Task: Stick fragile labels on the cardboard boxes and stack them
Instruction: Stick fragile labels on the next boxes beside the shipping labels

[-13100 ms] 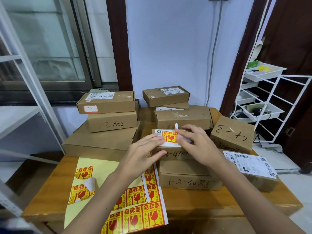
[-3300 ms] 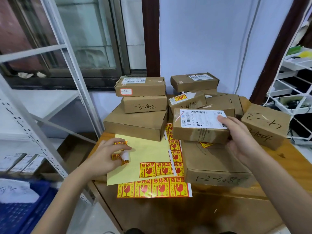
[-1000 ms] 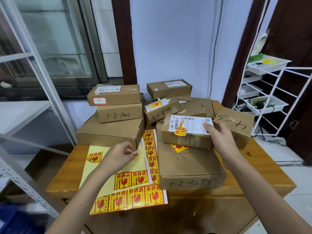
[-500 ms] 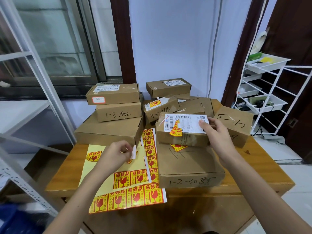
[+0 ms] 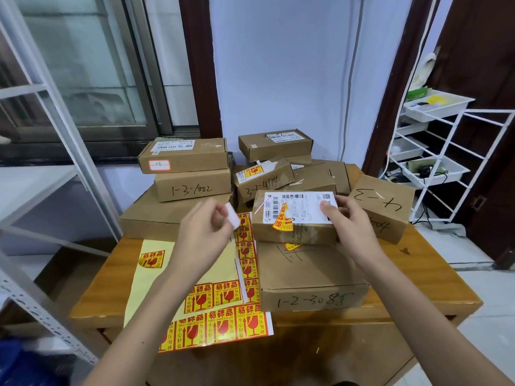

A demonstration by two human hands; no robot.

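Centre frame: right hand [image 5: 351, 224] grips a small rectangular cardboard box [image 5: 295, 218], matte brown, resting on a larger flat box [image 5: 309, 274]. A wrinkled red-yellow fragile label [image 5: 282, 222] overlaps its white shipping slip. Left hand [image 5: 204, 235] pinches a white paper scrap [image 5: 232, 218] above the glossy label sheet [image 5: 223, 310].

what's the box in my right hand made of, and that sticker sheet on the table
Box: brown cardboard, matte, judging by the folded edges, with a white paper label. Sticker sheet: likely glossy coated paper or film, since light glares off it.
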